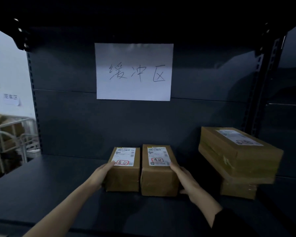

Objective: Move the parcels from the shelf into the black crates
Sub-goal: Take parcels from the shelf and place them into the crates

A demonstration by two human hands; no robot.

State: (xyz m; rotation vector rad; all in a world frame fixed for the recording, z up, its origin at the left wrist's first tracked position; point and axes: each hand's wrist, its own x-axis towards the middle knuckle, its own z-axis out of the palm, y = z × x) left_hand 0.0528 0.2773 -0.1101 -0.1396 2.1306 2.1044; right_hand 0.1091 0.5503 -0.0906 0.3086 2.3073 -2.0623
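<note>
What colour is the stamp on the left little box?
The stamp is red, seen best in head view.

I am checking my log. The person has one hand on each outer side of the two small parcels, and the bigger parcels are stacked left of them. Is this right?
Not quite: the head view shows the bigger parcels stacked right of them, not left. The left hand does touch the left small parcel, the right hand the right small parcel, on outer sides.
</note>
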